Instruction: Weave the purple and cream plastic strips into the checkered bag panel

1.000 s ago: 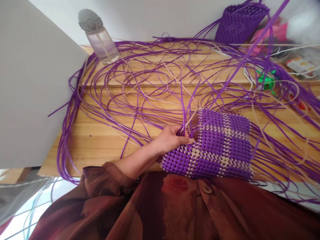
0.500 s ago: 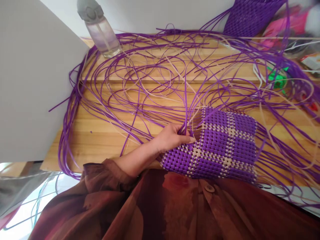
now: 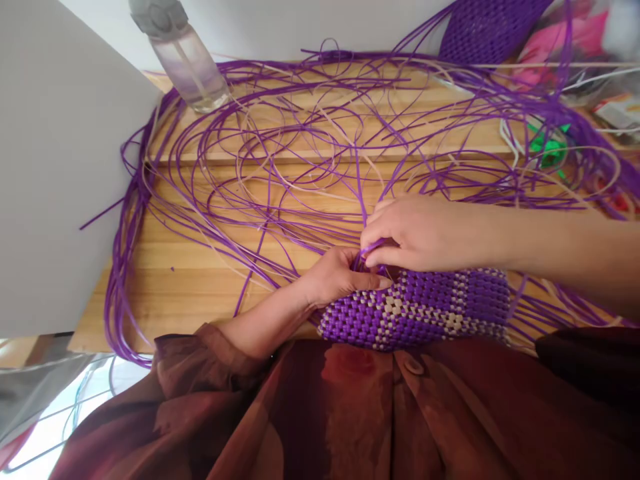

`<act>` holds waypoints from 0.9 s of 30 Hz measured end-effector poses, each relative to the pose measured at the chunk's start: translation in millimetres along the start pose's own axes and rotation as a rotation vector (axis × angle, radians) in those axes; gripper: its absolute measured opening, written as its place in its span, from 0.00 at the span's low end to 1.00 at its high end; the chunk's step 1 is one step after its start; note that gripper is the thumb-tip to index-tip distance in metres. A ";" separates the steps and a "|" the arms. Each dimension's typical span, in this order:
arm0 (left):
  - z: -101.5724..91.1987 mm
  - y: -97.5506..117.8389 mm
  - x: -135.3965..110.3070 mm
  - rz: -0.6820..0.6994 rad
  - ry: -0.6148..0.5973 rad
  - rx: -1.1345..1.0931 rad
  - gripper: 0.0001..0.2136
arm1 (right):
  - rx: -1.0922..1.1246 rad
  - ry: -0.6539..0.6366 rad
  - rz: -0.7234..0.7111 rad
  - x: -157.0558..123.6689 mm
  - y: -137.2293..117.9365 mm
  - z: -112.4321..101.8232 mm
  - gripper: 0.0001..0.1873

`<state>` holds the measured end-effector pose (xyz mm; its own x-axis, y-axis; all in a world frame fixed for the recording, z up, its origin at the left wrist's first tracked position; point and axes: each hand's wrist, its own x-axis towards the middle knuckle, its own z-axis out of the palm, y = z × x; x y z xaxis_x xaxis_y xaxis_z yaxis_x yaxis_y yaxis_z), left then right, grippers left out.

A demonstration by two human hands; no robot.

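Note:
A purple and cream woven panel point(image 3: 425, 310) lies at the near edge of the wooden table point(image 3: 200, 280), against my body. My left hand point(image 3: 340, 277) grips its left upper corner, fingers closed on the weave and the strands there. From the right, my right hand point(image 3: 415, 233) reaches over the panel and pinches a purple strand point(image 3: 361, 200) just above my left hand. Long loose purple and cream strands point(image 3: 280, 153) fan out from the panel across the table.
A clear water bottle point(image 3: 185, 60) with a grey lid stands at the back left. A grey board point(image 3: 55, 167) rises at the left. Another purple woven piece point(image 3: 485, 30) sits at the back right, beside pink and green clutter point(image 3: 550, 143).
My right hand has come in from the right and closed on a purple strand above the panel. My left hand stays on the panel's corner. The view shifted slightly.

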<state>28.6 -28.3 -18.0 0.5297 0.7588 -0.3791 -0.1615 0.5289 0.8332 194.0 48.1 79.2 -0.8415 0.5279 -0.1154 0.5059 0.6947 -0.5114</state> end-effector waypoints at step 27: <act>-0.5 1.3 1.9 -0.038 0.070 -0.242 0.13 | 0.210 0.024 0.145 -4.6 11.6 23.3 0.09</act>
<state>29.0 -25.9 -17.8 0.4814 0.7565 -0.4428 -0.3412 0.6270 0.7003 199.3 42.3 53.9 -0.7569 0.6280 -0.1812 0.5684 0.4956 -0.6567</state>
